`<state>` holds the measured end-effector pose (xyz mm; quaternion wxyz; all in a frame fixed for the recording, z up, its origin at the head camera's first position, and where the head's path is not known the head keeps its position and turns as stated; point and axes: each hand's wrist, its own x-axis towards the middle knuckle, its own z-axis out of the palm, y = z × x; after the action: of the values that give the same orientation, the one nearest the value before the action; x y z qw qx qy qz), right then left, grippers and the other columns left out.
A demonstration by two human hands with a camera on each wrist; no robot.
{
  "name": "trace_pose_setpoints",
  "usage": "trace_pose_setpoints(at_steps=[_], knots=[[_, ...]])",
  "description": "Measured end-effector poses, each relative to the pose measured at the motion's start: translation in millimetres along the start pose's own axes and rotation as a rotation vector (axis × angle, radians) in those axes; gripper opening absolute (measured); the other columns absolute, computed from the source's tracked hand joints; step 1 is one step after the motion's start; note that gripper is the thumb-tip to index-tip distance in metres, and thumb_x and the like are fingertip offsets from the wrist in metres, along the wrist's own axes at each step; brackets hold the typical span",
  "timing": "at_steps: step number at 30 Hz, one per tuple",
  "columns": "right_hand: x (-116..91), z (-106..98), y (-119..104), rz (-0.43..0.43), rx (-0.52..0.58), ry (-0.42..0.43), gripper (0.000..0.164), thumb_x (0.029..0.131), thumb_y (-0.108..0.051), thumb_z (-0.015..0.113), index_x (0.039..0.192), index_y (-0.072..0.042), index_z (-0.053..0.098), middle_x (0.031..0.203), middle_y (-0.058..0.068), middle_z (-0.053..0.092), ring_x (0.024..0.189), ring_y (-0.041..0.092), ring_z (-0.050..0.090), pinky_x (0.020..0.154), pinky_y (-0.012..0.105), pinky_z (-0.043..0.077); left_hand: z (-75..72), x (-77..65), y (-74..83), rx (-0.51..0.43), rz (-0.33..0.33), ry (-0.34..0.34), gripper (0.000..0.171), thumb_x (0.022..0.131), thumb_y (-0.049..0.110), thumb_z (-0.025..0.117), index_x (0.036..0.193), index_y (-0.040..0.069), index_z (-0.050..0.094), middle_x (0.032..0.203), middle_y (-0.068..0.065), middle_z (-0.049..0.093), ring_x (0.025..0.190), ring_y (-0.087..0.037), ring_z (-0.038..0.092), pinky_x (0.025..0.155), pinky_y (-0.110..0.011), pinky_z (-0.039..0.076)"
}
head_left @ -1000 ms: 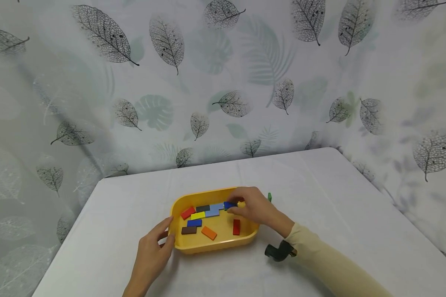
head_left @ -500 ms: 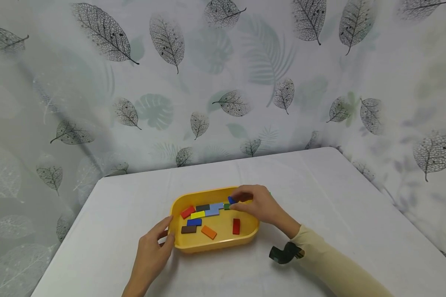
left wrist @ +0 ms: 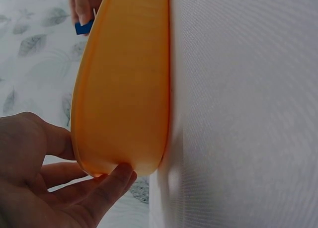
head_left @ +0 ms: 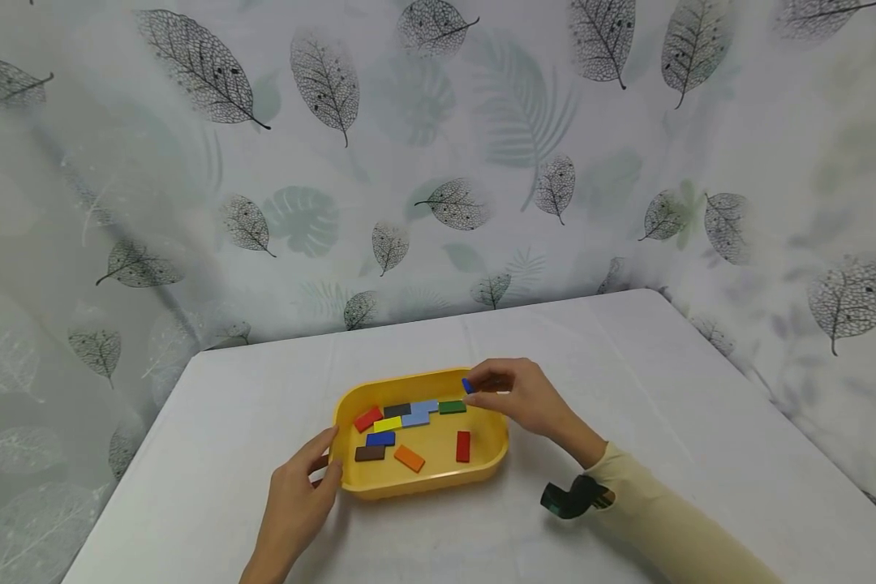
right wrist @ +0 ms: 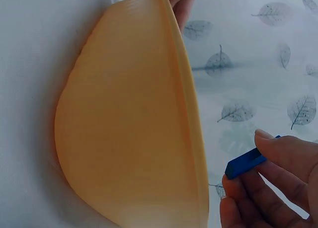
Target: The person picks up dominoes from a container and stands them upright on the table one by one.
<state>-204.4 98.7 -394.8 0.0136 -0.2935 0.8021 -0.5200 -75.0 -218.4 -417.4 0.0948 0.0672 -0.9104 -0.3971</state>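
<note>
In the head view a yellow plastic tray [head_left: 425, 487] stands on the white table and holds several flat rectangular domino-like blocks. My left hand [head_left: 299, 503] rests at the tray's left end, thumb and fingers touching its outer wall; the left wrist view shows fingertips against the tray's orange-looking side [left wrist: 124, 79]. Above the right part of the rim, my right hand [head_left: 526, 397] pinches a blue domino block [right wrist: 246, 162] between thumb and fingers. In the tray, a green block [head_left: 452, 407] lies near the right hand, and a red block [head_left: 463, 446] lies closer to me.
Light-blue blocks [head_left: 415, 419], a black block [head_left: 397, 411], a yellow block [head_left: 388, 424], an orange block [head_left: 409, 458] and a brown block [head_left: 370, 453] also lie in the tray. A leaf-patterned curtain [head_left: 423, 162] hangs behind the table [head_left: 628, 365].
My right hand has lifted the blue block from the tray and moved slightly right and up, uncovering the green block. The left hand and tray have hardly moved.
</note>
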Motion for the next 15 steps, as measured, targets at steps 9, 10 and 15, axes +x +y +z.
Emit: trace_pose_setpoints(at_steps=[9, 10, 15], knots=[[-4.1, -11.6, 1.2, 0.030, 0.021, 0.053, 0.027, 0.091, -0.016, 0.082, 0.114, -0.003, 0.075, 0.107, 0.004, 0.074, 0.096, 0.019, 0.071, 0.089, 0.032, 0.057, -1.3, 0.6, 0.7, 0.002, -0.003, -0.006, 0.049, 0.100, 0.006, 0.063, 0.149, 0.003, 0.056, 0.149, -0.019, 0.054, 0.119, -0.038, 0.065, 0.091, -0.047, 0.056], [-4.6, -12.6, 2.1, 0.031, 0.023, 0.058, 0.027, 0.091, -0.016, 0.082, 0.114, -0.004, 0.075, 0.107, 0.005, 0.074, 0.096, 0.019, 0.071, 0.089, 0.032, 0.057, -1.3, 0.6, 0.7, 0.002, -0.001, -0.006, 0.049, 0.100, 0.006, 0.063, 0.148, 0.003, 0.056, 0.149, -0.019, 0.054, 0.119, -0.038, 0.065, 0.091, -0.047, 0.056], [-7.3, -18.6, 3.4, 0.033, 0.031, 0.075, 0.027, 0.091, -0.016, 0.082, 0.114, -0.003, 0.075, 0.106, 0.005, 0.073, 0.096, 0.020, 0.071, 0.088, 0.031, 0.057, -1.3, 0.5, 1.0, 0.004, -0.004, -0.001, 0.049, 0.100, 0.006, 0.063, 0.148, 0.003, 0.056, 0.149, -0.019, 0.054, 0.119, -0.039, 0.065, 0.091, -0.048, 0.056]])
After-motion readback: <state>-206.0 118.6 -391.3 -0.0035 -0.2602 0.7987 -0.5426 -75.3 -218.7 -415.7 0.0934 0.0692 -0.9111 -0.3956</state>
